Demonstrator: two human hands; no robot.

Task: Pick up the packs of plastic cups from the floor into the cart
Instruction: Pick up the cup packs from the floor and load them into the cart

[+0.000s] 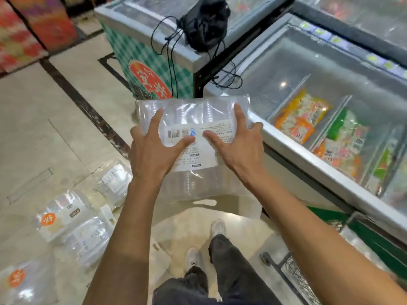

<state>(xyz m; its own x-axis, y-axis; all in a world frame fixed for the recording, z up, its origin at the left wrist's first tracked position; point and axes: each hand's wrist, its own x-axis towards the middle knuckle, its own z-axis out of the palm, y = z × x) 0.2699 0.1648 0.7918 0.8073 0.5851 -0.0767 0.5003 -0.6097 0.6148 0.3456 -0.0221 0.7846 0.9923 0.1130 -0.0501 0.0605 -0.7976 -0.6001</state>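
A clear pack of plastic cups [193, 115] with a white label is held up in front of me at chest height. My left hand [152, 148] grips its left side and my right hand [237, 144] grips its right side, thumbs on the label. Several more packs lie on the floor at the lower left: one near my left forearm [113, 181], one with an orange logo [61, 214], one beside it [88, 238], and one at the bottom corner [24, 280]. The cart's dark wire frame [286, 269] shows at the bottom right, under my right arm.
A glass-topped chest freezer [330, 164] with food packets runs along the right. Another freezer [152, 62] with a green checked side stands ahead, a black drawstring bag [204, 23] on its top. My legs and white shoes [218, 227] are below. Tiled floor spreads left.
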